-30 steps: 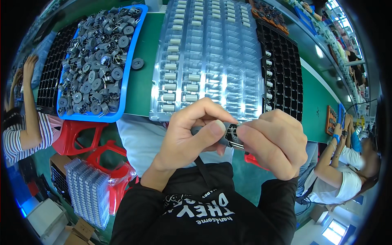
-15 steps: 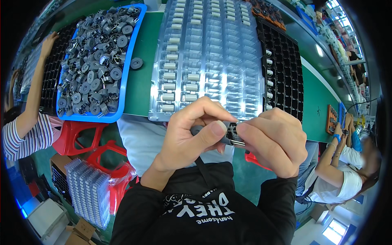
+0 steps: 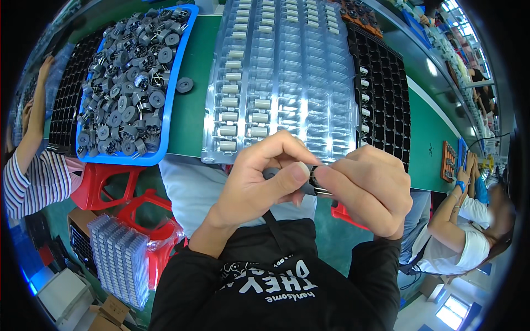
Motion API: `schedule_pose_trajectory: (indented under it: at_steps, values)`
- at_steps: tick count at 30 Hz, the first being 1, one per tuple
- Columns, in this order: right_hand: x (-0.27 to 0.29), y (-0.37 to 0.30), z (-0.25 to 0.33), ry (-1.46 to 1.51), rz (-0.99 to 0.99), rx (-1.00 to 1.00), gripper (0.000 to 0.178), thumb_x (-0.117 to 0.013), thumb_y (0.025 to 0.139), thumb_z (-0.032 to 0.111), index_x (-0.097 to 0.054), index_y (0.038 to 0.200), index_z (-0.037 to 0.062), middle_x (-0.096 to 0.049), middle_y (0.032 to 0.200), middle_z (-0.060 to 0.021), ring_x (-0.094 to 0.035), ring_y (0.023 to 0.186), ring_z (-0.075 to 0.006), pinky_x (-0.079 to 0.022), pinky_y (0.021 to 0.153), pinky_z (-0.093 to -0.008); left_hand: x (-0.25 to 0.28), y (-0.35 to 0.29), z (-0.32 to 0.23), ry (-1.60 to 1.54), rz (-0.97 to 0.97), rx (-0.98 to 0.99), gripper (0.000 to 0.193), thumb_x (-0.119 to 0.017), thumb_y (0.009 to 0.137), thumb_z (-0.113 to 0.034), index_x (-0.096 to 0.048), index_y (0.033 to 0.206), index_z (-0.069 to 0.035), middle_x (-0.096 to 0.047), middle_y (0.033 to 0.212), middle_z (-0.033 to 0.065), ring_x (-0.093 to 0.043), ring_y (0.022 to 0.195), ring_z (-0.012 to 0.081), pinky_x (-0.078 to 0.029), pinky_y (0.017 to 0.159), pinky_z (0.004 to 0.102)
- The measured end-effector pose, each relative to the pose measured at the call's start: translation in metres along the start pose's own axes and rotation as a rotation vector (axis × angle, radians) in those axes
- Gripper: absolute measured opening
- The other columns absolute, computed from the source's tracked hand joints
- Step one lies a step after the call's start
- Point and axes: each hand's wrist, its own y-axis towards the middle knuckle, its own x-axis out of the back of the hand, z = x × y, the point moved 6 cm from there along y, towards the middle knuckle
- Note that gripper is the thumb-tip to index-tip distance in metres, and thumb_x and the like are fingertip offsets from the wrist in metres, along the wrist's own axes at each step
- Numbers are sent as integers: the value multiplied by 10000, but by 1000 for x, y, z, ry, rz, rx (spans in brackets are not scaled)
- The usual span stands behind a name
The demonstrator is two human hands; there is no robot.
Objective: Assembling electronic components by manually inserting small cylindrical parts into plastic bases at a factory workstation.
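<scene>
Just past the front edge of the table, my left hand (image 3: pixel 251 190) grips a dark grey round component with metal pins (image 3: pixel 270 173), thumb on the near side and index finger curled over it. My right hand (image 3: pixel 369 190) is closed, with thumb and fingertips pinching at the pin side of the same component. Its pins stick out toward my right fingers. Most of the component is covered by my fingers, and any smaller piece between the right fingertips is hidden. Beyond my hands lies a clear plastic tray (image 3: pixel 301 91) with small pale cylindrical parts in some of its pockets.
A blue bin (image 3: pixel 167 124) heaped with similar grey components stands at the left, one loose grey component (image 3: pixel 185 85) beside it. Black pocketed trays (image 3: pixel 383 99) lie to the right. Co-workers sit on both sides. Red stools (image 3: pixel 110 185) and stacked clear trays (image 3: pixel 117 256) stand below left.
Both hands stay in nearly the same place; my right fingers have closed in further over the pin side, covering more of it. The co-worker's arm at left has moved away leftward.
</scene>
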Motion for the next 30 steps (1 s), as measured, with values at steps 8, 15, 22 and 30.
schedule_pose_trajectory:
  at_steps: [8, 15, 22, 30]
  values:
    - [-4, -3, -3, 16, 45, -40, 310, -740, 627, 111, -654, 883, -42, -608, 732, -86, -589, 570, -181, -439, 446, -265, 0, 0, 3, -31, 19, 31, 279, -597, 915, -259, -539, 998, 1, -563, 795, 38, -560, 617, 67, -379, 474, 165]
    - [-9, -9, -10, 201, -7, -139, 306, -743, 698, 82, -630, 944, -61, -632, 779, -126, -610, 603, -205, -485, 496, -276, -1, 0, 2, 3, 9, 9, 234, -580, 926, -226, -526, 990, -7, -556, 746, 27, -542, 609, 59, -394, 506, 178]
    - [-14, -23, -24, 328, -42, -339, 241, -759, 693, 27, -594, 865, -6, -642, 778, -112, -618, 677, -209, -490, 562, -279, -2, 2, 3, 143, -36, -58, 338, -551, 930, -311, -494, 990, 16, -530, 855, 76, -470, 552, 43, -342, 431, 145]
    - [-18, -25, -25, 364, -4, -383, 200, -727, 725, 2, -565, 842, 1, -633, 777, -115, -599, 703, -199, -475, 602, -291, -3, 0, 3, 82, -34, -49, 301, -562, 915, -261, -488, 1000, 18, -529, 852, 89, -486, 578, 77, -355, 463, 168]
